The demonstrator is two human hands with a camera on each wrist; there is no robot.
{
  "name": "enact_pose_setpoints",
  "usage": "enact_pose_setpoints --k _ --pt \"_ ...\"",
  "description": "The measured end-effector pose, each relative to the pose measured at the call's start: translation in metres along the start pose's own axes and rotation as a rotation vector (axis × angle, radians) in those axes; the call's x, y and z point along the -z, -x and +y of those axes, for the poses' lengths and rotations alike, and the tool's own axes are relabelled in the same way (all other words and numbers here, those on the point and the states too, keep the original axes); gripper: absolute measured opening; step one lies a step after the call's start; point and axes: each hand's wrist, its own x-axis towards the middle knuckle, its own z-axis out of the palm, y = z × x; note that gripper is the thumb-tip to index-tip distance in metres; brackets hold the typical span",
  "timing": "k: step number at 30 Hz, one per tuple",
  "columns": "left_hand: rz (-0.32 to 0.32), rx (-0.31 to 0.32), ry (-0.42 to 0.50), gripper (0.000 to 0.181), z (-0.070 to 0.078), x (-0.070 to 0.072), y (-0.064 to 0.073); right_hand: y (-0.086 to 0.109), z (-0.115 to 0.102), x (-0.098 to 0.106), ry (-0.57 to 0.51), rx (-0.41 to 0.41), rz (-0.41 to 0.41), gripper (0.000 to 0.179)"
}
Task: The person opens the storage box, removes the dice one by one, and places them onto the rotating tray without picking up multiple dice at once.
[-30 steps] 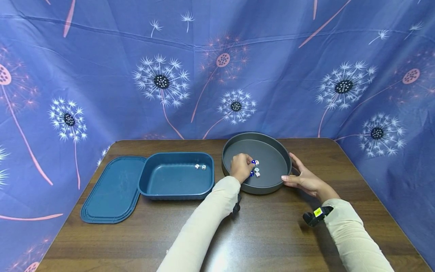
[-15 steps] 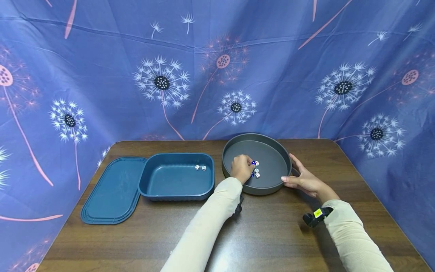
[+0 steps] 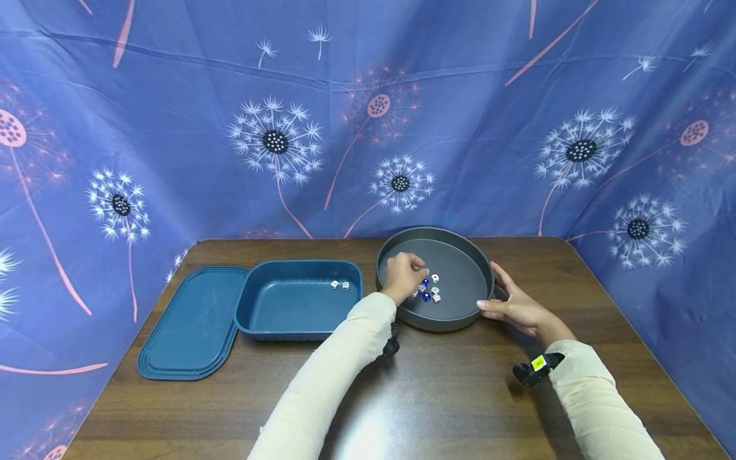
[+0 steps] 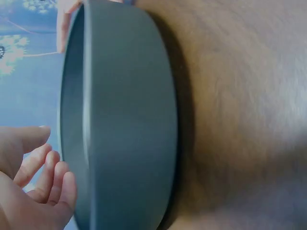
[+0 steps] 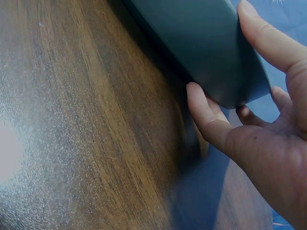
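A round dark grey pan (image 3: 454, 255) stands at the back of the table, with several small white dice (image 3: 435, 278) and blue dice (image 3: 426, 296) clustered on its floor. My left hand (image 3: 404, 276) hovers over the pan's left side, just beside the dice. In the left wrist view its thumb and bent fingers are apart, and nothing shows between them. At the pan's right side, my right hand (image 3: 520, 306) holds the wall, thumb at the rim. The right wrist view shows other fingers (image 5: 201, 103) against the pan's lower edge.
Left of the pan stands a blue rectangular container (image 3: 299, 334) with two white dice (image 3: 340, 285) inside. Its matching blue lid (image 3: 192, 326) lies flat farther left. A dandelion-print cloth (image 3: 483, 160) hangs behind the wooden table (image 3: 448, 396).
My left hand has shifted slightly left, and more dice show beside its fingers, including white ones left of the blue dice. My right hand stays at the pan.
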Motion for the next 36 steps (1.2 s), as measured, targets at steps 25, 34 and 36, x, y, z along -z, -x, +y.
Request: enact_pose_setpoints --k 25,34,36 --pt "-0.132 0.03 -0.002 0.03 -0.057 0.094 0.015 0.001 0.001 -0.001 0.023 0.009 -0.004 0.109" --pt "-0.128 0.117 -0.022 0.028 -0.09 0.118 0.025 0.001 0.001 0.0 0.011 -0.007 0.003 0.109" --pt "-0.122 0.134 -0.039 0.029 -0.096 0.122 0.028 0.0 0.001 0.0 0.011 -0.007 0.004 0.109"
